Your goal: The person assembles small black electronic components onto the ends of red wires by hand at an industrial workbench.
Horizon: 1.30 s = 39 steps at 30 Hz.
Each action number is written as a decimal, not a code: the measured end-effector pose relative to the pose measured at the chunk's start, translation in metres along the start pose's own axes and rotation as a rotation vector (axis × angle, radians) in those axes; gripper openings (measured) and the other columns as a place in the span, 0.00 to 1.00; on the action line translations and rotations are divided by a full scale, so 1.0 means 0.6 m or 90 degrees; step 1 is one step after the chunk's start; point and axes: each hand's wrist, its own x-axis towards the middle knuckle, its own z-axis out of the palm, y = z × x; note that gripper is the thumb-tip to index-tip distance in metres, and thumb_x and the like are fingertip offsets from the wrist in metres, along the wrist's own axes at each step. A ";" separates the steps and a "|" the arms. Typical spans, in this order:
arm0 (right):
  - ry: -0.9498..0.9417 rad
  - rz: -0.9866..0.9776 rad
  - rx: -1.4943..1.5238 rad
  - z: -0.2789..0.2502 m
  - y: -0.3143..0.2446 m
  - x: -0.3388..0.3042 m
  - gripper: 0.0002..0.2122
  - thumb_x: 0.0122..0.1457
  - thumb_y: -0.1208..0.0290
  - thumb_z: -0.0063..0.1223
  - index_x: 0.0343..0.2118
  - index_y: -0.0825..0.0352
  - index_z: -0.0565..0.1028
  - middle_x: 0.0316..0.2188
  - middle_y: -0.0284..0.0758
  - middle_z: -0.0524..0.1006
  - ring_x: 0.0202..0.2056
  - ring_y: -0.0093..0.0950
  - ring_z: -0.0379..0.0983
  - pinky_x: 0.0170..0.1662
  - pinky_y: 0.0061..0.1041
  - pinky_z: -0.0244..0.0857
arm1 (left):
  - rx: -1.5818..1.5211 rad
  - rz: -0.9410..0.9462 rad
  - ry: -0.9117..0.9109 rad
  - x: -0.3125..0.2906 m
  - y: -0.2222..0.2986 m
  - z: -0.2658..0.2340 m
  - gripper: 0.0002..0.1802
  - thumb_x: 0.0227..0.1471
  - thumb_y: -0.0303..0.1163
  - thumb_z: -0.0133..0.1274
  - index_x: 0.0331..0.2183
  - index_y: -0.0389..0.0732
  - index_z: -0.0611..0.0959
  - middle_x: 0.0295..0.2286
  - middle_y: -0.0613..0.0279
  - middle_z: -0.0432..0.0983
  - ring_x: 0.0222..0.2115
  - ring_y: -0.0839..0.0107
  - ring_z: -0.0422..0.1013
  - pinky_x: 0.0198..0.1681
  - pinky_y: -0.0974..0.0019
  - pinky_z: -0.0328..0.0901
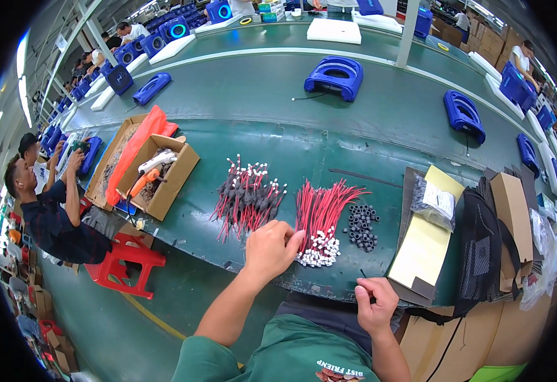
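My left hand (269, 249) hovers at the near edge of two wire piles, its fingers curled together and their tips hidden. Beyond it lies a pile of red and black wires with dark sleeves and white connectors (250, 194). Just right of that hand, a bundle of red wires (323, 204) has white connectors (320, 250) bunched at its near end. Small black ring-shaped parts (361, 227) lie heaped beside the bundle. By the table's front edge, my right hand (376, 305) is closed; a tiny dark piece shows at its fingertips, too small to name.
Left stands a cardboard box (175, 175) with an orange and white tool (148, 178). To the right are cardboard sheets, a yellow sheet (422, 254), a bagged part (434, 202) and a black mesh bag (479, 254). Blue plastic housings (334, 77) sit on the conveyor; co-workers sit left.
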 end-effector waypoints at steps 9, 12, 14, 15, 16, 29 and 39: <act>-0.009 0.035 -0.017 0.004 -0.001 0.001 0.05 0.44 0.78 0.56 0.27 0.69 0.75 0.23 0.36 0.73 0.17 0.21 0.68 0.20 0.16 0.62 | 0.023 0.085 -0.035 0.058 0.070 0.036 0.14 0.40 0.38 0.55 0.15 0.38 0.75 0.16 0.59 0.71 0.17 0.63 0.69 0.19 0.64 0.61; 0.002 0.023 -0.020 0.002 0.003 -0.002 0.06 0.44 0.78 0.57 0.27 0.69 0.75 0.22 0.36 0.73 0.17 0.21 0.68 0.20 0.17 0.62 | 0.111 0.079 -0.152 0.080 0.082 0.057 0.13 0.38 0.38 0.54 0.16 0.38 0.77 0.17 0.56 0.72 0.20 0.58 0.70 0.24 0.58 0.64; 0.008 0.016 -0.027 0.003 0.003 -0.003 0.06 0.43 0.78 0.57 0.27 0.69 0.75 0.22 0.36 0.73 0.16 0.22 0.68 0.19 0.18 0.62 | 0.199 0.069 -0.244 0.092 0.084 0.073 0.09 0.36 0.35 0.53 0.17 0.38 0.79 0.19 0.54 0.73 0.24 0.54 0.71 0.29 0.54 0.65; 0.013 0.017 -0.027 0.003 0.001 -0.003 0.06 0.43 0.78 0.57 0.27 0.69 0.75 0.22 0.36 0.73 0.16 0.22 0.68 0.19 0.18 0.62 | 0.199 0.074 -0.245 0.092 0.085 0.071 0.09 0.36 0.35 0.53 0.17 0.38 0.79 0.19 0.54 0.73 0.24 0.54 0.71 0.29 0.54 0.65; 0.012 0.011 -0.031 0.003 0.002 -0.003 0.06 0.43 0.78 0.57 0.27 0.69 0.75 0.22 0.36 0.73 0.16 0.22 0.68 0.19 0.18 0.62 | 0.192 0.051 -0.245 0.093 0.086 0.068 0.09 0.37 0.35 0.53 0.18 0.38 0.79 0.19 0.54 0.73 0.24 0.54 0.71 0.29 0.54 0.65; 0.114 0.309 0.483 -0.044 -0.029 0.018 0.07 0.54 0.76 0.48 0.34 0.74 0.74 0.25 0.36 0.76 0.14 0.13 0.63 0.17 0.12 0.60 | -0.325 0.267 -0.459 -0.026 0.180 0.011 0.07 0.41 0.31 0.51 0.18 0.38 0.76 0.18 0.58 0.70 0.19 0.61 0.69 0.21 0.62 0.62; 0.207 0.396 0.553 -0.093 -0.013 -0.025 0.07 0.52 0.78 0.49 0.33 0.74 0.74 0.21 0.35 0.75 0.13 0.14 0.62 0.16 0.11 0.56 | -0.096 0.433 -0.316 0.094 0.194 0.090 0.06 0.40 0.31 0.53 0.27 0.43 0.79 0.24 0.60 0.70 0.27 0.61 0.68 0.29 0.61 0.64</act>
